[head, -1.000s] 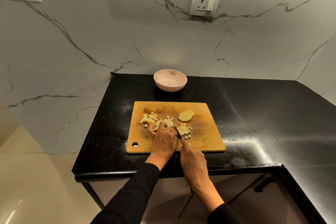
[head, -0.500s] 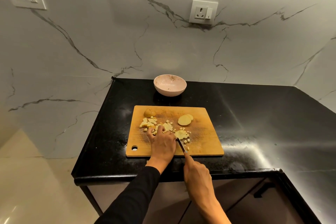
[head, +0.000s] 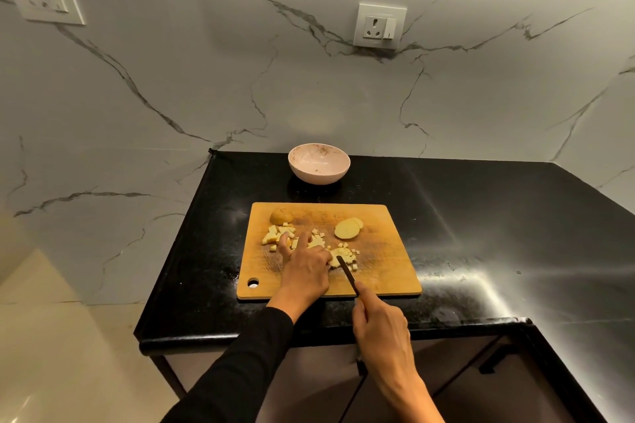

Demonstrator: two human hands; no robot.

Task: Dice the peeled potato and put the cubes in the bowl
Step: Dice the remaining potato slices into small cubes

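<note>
Nearest, the right hand (head: 381,323) grips a knife (head: 347,275), and the left hand (head: 304,268) presses spread fingers on potato pieces (head: 338,256) on the cutting board (head: 388,271). Fingertips should stay clear of the blade. Two slices (head: 347,228) wait; the bowl (head: 319,163) beyond holds no cubes.

Warm, dim light fills the corner. The polished black counter (head: 481,216) throws white streaks of glare on its right side, and a soft bright patch sits on the marble wall (head: 319,113). Straight lines bow toward the edges. The potato pieces (head: 343,254) look soft, lacking fine detail.
</note>
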